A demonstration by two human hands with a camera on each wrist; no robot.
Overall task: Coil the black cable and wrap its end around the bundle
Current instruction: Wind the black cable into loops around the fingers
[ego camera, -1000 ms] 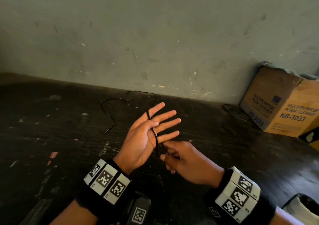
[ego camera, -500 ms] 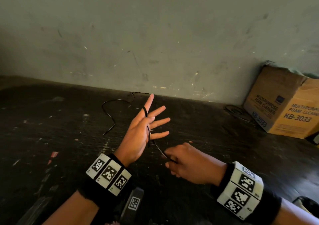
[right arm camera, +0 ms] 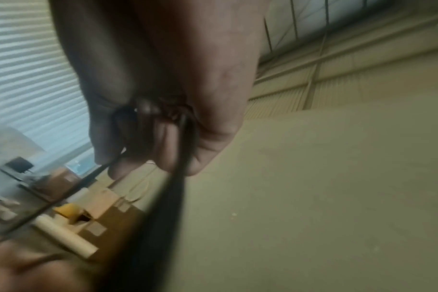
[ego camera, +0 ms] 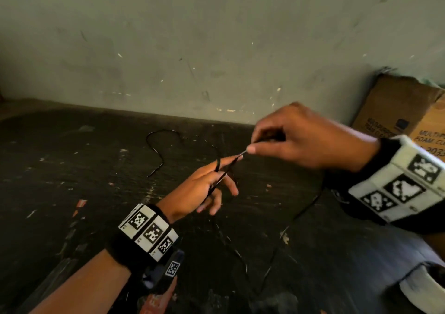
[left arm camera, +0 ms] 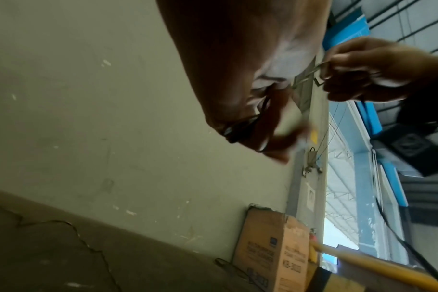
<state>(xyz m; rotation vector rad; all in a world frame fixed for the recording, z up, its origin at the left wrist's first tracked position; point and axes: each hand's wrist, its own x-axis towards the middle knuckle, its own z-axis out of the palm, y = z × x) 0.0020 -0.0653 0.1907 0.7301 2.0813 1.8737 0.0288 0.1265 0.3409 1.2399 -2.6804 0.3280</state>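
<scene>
Black cable (ego camera: 218, 181) runs across the palm side of the left hand (ego camera: 202, 188), looped round the base of the forefinger and passing down between the fingers. That hand is held above the dark, scuffed desk (ego camera: 72, 169) with its fingers spread and fairly straight, not gripping; the cable simply lies over them. From the forefinger the cable rises taut to the right hand (ego camera: 301, 138), which pinches it between thumb and fingertip, the other fingers curled in (the right wrist view shows a strand clamped in the closed fingers, though it is badly blurred). The right hand is raised, further from the person than the left and to its right, near the foot of the grey-green wall (ego camera: 216, 37).

Beyond the right hand a slack length of the cable drops under the wrist and trails over the desk toward the near edge. Another length lies on the desk behind the left hand, curving in an open hook shape close to the wall.

A brown cardboard box (ego camera: 404, 111) printed with "MULTIPURPOSE FOAM CLEANER" stands at the far right against the wall. Both wrists wear black bands carrying white blocks with square black-and-white markers (ego camera: 149, 229).
</scene>
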